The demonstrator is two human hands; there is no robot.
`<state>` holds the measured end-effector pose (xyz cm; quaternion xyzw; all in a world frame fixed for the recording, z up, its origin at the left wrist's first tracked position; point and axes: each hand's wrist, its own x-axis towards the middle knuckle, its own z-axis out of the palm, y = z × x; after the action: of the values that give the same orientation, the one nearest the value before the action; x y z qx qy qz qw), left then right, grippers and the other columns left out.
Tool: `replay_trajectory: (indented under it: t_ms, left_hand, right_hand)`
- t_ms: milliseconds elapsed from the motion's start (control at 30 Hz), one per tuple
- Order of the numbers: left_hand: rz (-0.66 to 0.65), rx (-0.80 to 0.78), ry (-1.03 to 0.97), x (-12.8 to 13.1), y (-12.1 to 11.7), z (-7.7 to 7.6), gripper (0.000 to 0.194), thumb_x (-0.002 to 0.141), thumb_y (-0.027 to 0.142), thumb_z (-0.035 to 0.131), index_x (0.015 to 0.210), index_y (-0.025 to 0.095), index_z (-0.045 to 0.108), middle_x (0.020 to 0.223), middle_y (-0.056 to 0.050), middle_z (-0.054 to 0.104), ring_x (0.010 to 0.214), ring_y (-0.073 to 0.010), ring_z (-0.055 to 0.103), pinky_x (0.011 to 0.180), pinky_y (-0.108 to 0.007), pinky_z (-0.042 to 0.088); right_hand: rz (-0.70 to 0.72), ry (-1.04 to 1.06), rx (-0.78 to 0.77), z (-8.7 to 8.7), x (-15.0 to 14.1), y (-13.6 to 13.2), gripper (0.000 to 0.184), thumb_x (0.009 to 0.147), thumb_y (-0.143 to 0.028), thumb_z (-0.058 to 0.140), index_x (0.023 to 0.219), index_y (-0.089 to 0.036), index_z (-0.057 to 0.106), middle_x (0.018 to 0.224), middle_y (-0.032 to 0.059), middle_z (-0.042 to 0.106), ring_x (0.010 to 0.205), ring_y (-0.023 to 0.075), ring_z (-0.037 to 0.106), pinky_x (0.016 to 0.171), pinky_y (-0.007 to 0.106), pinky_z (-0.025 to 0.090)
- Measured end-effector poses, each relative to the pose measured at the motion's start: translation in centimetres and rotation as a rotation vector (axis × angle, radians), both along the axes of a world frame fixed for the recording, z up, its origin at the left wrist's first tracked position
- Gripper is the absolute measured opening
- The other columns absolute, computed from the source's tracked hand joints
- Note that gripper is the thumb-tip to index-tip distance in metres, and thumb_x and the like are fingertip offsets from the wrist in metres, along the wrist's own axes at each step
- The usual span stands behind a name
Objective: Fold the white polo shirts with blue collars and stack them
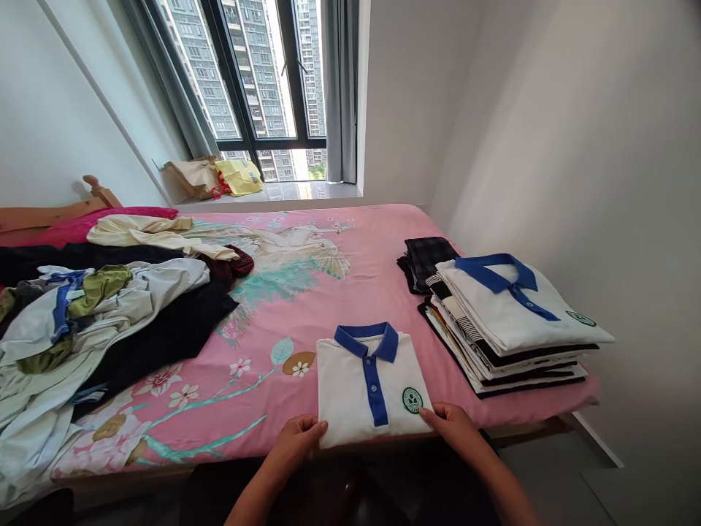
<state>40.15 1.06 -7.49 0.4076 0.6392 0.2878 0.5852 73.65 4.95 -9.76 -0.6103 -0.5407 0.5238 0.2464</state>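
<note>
A folded white polo shirt (350, 394) with a blue collar, blue button placket and round green badge lies face up at the bed's near edge. My left hand (300, 440) pinches its lower left corner between thumb and fingers. At the lower right corner, just below the badge, my right hand (450, 424) grips the fabric the same way, thumb on top. The fingers under the cloth are partly hidden. To the right of the shirt stands a pile of folded clothes (465, 347), topped by another folded white polo shirt (504, 314) with a blue collar.
Loose, rumpled clothes (158, 292) are heaped on the left of the bed. Dark checked folded cloth (430, 259) lies behind the pile. The pink flowered bedsheet (296, 314) spans the middle. Paper bags (194, 177) rest on the window sill. A wall borders the right side.
</note>
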Motion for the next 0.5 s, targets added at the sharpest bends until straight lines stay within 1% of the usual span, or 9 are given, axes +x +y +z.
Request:
replay_trajectory:
  t_ms: [100, 167, 267, 300, 333, 367, 400, 433, 500]
  left_hand:
    - [0.006, 0.090, 0.049, -0.2, 1.6, 0.7, 0.049, 0.066, 0.066, 0.055, 0.056, 0.019, 0.047, 0.044, 0.006, 0.042, 0.043, -0.0092, 0.037, 0.044, -0.022, 0.026]
    - [0.071, 0.228, 0.187, -0.3, 3.8, 1.7, 0.045, 0.072, 0.062, 0.052, 0.061, 0.018, 0.054, 0.052, 0.003, 0.050, 0.051, -0.0126, 0.048, 0.051, -0.024, 0.037]
    - [0.247, 0.439, 0.449, 0.0, 7.3, 3.3, 0.039, 0.075, 0.051, 0.053, 0.090, 0.016, 0.062, 0.081, -0.006, 0.064, 0.078, -0.0213, 0.061, 0.072, -0.034, 0.047]
    - [0.294, 0.531, 0.532, 0.2, 8.1, 3.7, 0.040, 0.077, 0.046, 0.053, 0.100, 0.015, 0.060, 0.093, -0.009, 0.064, 0.089, -0.0236, 0.060, 0.081, -0.037, 0.046]
    - [0.300, 0.634, 0.603, 0.6, 8.7, 4.0, 0.040, 0.079, 0.041, 0.051, 0.108, 0.014, 0.058, 0.105, -0.012, 0.062, 0.100, -0.0248, 0.058, 0.089, -0.040, 0.044]
    - [0.254, 0.744, 0.666, 1.1, 9.1, 4.2, 0.039, 0.081, 0.035, 0.048, 0.113, 0.014, 0.056, 0.114, -0.014, 0.059, 0.109, -0.0247, 0.054, 0.096, -0.041, 0.040]
    - [0.162, 0.855, 0.731, 1.7, 9.1, 4.3, 0.038, 0.084, 0.030, 0.043, 0.117, 0.015, 0.055, 0.122, -0.014, 0.057, 0.117, -0.0236, 0.050, 0.101, -0.041, 0.037]
    - [0.031, 0.942, 0.786, 2.4, 9.0, 4.2, 0.038, 0.087, 0.026, 0.039, 0.120, 0.016, 0.054, 0.129, -0.013, 0.053, 0.124, -0.0221, 0.045, 0.106, -0.040, 0.032]
    - [-0.208, 0.980, 0.881, 3.6, 8.5, 3.4, 0.043, 0.088, 0.022, 0.035, 0.129, 0.019, 0.049, 0.141, -0.009, 0.044, 0.135, -0.0206, 0.031, 0.112, -0.041, 0.021]
  right_hand:
    - [-0.037, -0.109, 0.059, 0.4, -0.3, 1.5, 0.045, 0.074, -0.059, 0.052, 0.070, -0.016, 0.065, 0.066, 0.0032, 0.064, 0.065, 0.0186, 0.056, 0.059, 0.026, 0.038]
    - [-0.080, -0.183, 0.135, 1.1, -0.9, 3.3, 0.043, 0.075, -0.057, 0.051, 0.069, -0.017, 0.064, 0.065, 0.0035, 0.064, 0.063, 0.0184, 0.055, 0.058, 0.026, 0.038]
    - [-0.151, -0.280, 0.250, 2.6, -2.0, 6.4, 0.041, 0.077, -0.055, 0.047, 0.073, -0.017, 0.063, 0.065, 0.0042, 0.063, 0.065, 0.0190, 0.056, 0.061, 0.028, 0.040]
    - [-0.175, -0.310, 0.274, 3.1, -2.4, 7.2, 0.039, 0.078, -0.053, 0.048, 0.075, -0.017, 0.062, 0.068, 0.0051, 0.063, 0.067, 0.0200, 0.057, 0.064, 0.029, 0.041]
    - [-0.204, -0.335, 0.292, 3.6, -2.8, 8.0, 0.036, 0.078, -0.050, 0.048, 0.080, -0.017, 0.062, 0.075, 0.0069, 0.064, 0.074, 0.0216, 0.058, 0.068, 0.031, 0.042]
    - [-0.234, -0.357, 0.322, 4.0, -3.3, 8.5, 0.035, 0.078, -0.048, 0.049, 0.087, -0.017, 0.062, 0.084, 0.0092, 0.065, 0.082, 0.0236, 0.058, 0.074, 0.033, 0.042]
    - [-0.257, -0.375, 0.378, 4.4, -3.8, 8.8, 0.035, 0.080, -0.045, 0.048, 0.094, -0.017, 0.061, 0.095, 0.0116, 0.063, 0.092, 0.0254, 0.056, 0.080, 0.035, 0.041]
    - [-0.260, -0.393, 0.464, 4.6, -4.5, 8.9, 0.036, 0.082, -0.043, 0.045, 0.103, -0.016, 0.059, 0.105, 0.0135, 0.061, 0.102, 0.0264, 0.053, 0.087, 0.037, 0.039]
    - [-0.172, -0.433, 0.679, 4.5, -6.0, 8.6, 0.042, 0.087, -0.040, 0.039, 0.119, -0.016, 0.052, 0.124, 0.0146, 0.052, 0.119, 0.0260, 0.043, 0.101, 0.040, 0.031]
